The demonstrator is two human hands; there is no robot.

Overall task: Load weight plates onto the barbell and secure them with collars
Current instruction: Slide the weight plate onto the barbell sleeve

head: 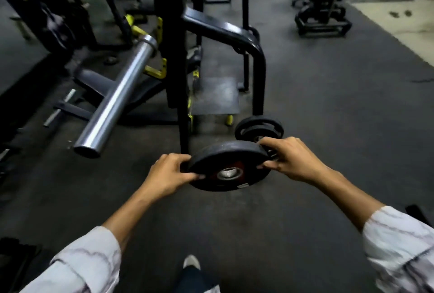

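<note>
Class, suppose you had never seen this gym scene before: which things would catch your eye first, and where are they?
First, the black weight plate low in the middle, gripped at its rim by the left hand and the right hand. Next, the shiny bare barbell sleeve slanting toward the camera at the left, resting in the black rack. Behind the held plate, more plates lie on the dark floor.

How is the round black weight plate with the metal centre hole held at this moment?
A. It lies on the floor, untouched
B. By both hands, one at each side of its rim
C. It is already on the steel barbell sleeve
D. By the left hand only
B: the left hand and right hand each grip opposite edges of the round black weight plate, which is apart from the bare steel barbell sleeve.
</note>
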